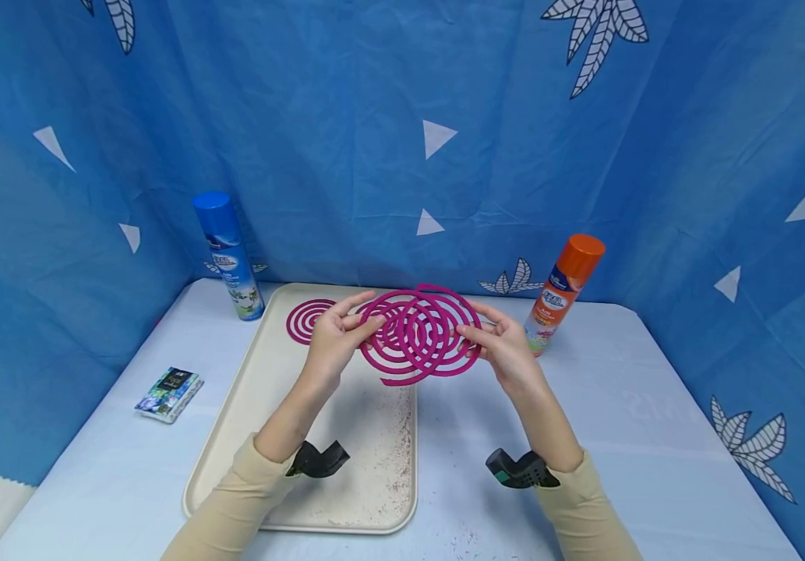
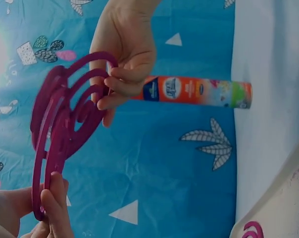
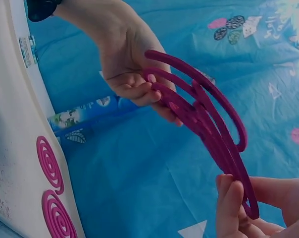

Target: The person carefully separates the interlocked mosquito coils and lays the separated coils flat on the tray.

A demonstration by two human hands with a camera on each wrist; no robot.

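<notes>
Two magenta mosquito coils (image 1: 405, 382) overlap in the air above the tray's right side, held between both hands. My left hand (image 1: 332, 343) pinches their left edge between thumb and fingers. The right hand (image 1: 507, 347) grips the right edge the same way. Seen edge-on in the right wrist view, the spirals (image 3: 224, 96) are tangled through each other and spread apart in places. Another magenta coil (image 1: 300, 339) lies flat on the beige tray (image 1: 290, 483), and a further one (image 3: 59, 220) lies beside it, partly hidden behind the held pair in the head view.
A blue spray can (image 1: 234, 269) stands behind the tray's left side. To the right, near the right hand, stands an orange spray can (image 1: 559, 292). A small patterned packet (image 1: 169, 395) lies left of the tray. Reddish crumbs dot the tray's right side. Blue curtain (image 1: 346, 140) surrounds the white table (image 1: 626, 436).
</notes>
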